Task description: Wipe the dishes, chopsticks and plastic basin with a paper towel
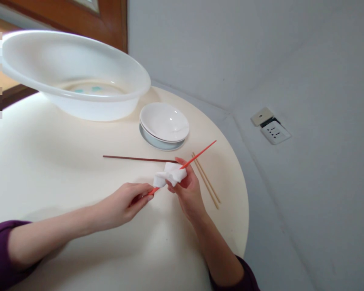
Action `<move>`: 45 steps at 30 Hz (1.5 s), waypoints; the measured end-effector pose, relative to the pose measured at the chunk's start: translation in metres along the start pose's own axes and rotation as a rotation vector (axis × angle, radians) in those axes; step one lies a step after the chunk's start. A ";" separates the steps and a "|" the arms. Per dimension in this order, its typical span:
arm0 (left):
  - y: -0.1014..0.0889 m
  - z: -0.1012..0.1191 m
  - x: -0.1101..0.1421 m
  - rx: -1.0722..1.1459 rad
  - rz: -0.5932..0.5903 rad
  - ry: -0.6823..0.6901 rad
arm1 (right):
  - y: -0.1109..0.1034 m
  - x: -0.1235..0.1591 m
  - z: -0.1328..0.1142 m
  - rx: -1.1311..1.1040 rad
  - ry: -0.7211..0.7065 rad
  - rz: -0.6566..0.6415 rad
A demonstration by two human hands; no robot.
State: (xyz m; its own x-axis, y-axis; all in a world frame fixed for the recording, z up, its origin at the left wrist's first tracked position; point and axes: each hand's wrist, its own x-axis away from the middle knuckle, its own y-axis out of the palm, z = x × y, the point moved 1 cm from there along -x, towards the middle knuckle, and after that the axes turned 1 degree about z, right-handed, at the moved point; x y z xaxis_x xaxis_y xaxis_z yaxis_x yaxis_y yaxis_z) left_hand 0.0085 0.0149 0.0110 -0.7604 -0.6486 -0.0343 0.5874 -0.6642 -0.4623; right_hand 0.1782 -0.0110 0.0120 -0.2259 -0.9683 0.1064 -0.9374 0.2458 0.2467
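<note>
An orange-red chopstick (pixel 200 154) slants up to the right above the table. My left hand (pixel 135 199) pinches its lower end between thumb and fingers. A crumpled white tissue (pixel 170 173) is folded around the chopstick's middle, and my right hand (pixel 186 188) is closed on the tissue. Just behind my right hand lies a dark brown chopstick (pixel 136 158), its right end hidden by the fingers. To the right of that hand, a pair of light wooden chopsticks (pixel 206 182) rests side by side on the table.
A large translucent white basin (pixel 100 109) stands at the back left of the round cream table (pixel 63 161). Stacked white bowls (pixel 164 121) sit to its right. The grey wall (pixel 291 60) with a power socket (pixel 274 131) borders the table's right side.
</note>
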 end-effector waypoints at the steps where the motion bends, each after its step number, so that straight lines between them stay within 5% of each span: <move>1: 0.000 0.000 0.000 -0.001 -0.001 -0.002 | 0.000 0.000 0.000 -0.007 0.001 -0.010; 13: -0.001 0.000 -0.001 0.007 -0.001 -0.012 | -0.003 -0.001 -0.002 -0.061 -0.009 -0.061; 24: -0.003 -0.001 0.000 -0.035 -0.013 -0.034 | -0.062 -0.024 -0.038 -0.197 -0.283 0.319; 29: -0.001 -0.003 0.000 -0.008 0.017 -0.040 | -0.075 -0.026 -0.040 -0.155 -0.367 0.397; 33: -0.004 -0.003 0.001 0.126 0.172 -0.095 | -0.077 -0.025 -0.038 -0.036 -0.447 0.451; 37: -0.018 0.001 0.000 0.340 0.451 -0.158 | -0.081 -0.023 -0.037 0.132 -0.470 0.449; 45: -0.064 0.012 -0.005 0.848 0.809 -0.098 | -0.068 -0.011 -0.026 0.551 -0.434 0.084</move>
State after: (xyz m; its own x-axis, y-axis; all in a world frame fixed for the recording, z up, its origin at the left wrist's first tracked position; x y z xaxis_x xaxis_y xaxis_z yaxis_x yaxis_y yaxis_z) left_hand -0.0216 0.0560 0.0512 -0.0789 -0.9962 0.0381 0.9141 -0.0571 0.4014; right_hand 0.2508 -0.0158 0.0188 -0.2806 -0.9054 -0.3186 -0.8840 0.3731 -0.2818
